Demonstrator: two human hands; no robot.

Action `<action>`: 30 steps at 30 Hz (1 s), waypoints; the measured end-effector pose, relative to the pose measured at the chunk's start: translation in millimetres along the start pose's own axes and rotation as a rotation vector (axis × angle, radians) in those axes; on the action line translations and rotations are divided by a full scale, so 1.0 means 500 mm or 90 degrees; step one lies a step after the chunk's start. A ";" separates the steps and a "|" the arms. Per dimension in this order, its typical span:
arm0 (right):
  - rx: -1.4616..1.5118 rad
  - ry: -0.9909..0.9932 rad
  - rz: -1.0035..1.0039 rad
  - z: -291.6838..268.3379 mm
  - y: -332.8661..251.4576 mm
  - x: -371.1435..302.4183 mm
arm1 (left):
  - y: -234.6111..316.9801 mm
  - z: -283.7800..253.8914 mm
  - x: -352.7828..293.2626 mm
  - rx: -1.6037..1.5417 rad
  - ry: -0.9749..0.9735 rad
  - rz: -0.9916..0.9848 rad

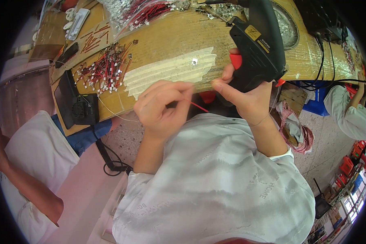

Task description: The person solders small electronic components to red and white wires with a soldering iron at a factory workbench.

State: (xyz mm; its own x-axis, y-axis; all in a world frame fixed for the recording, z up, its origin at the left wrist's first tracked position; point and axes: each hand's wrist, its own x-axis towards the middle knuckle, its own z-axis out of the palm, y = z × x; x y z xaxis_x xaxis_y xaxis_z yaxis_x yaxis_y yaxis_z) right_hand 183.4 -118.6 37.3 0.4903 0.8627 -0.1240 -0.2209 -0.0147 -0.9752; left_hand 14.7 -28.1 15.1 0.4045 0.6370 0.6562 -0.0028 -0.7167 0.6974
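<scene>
My right hand is wrapped round the handle of a black soldering gun with a red trigger. Its metal nozzle points away to the upper left, over the table. Close beside it, at the near table edge, my left hand is closed, thumb and forefinger pinched on a thin red wire that sticks out toward my lap. Just beyond my hands, strips of cream masking tape cover the tabletop. A small white connector sits on the tape.
Left on the table lies a heap of red wires with white connectors, beside a black device. Bags of wires stand at the back, a round metal dish behind the gun. People sit at left and right.
</scene>
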 end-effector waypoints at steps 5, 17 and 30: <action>0.056 0.013 -0.081 -0.062 0.016 0.008 | -0.030 -0.018 0.006 0.148 -0.053 0.016; 0.110 -0.021 -0.092 -0.088 0.015 0.033 | -0.057 -0.007 -0.008 0.232 -0.047 0.064; 0.107 -0.021 -0.085 -0.086 0.014 0.029 | -0.055 -0.004 -0.010 0.256 -0.046 0.086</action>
State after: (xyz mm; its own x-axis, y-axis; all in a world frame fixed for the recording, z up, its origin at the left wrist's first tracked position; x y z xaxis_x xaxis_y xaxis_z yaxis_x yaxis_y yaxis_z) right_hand 225.3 -128.1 20.8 0.4971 0.8676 0.0134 -0.2947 0.1834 -0.9378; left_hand 10.8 -10.9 -6.7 0.4880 0.5184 0.7022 0.2908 -0.8551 0.4292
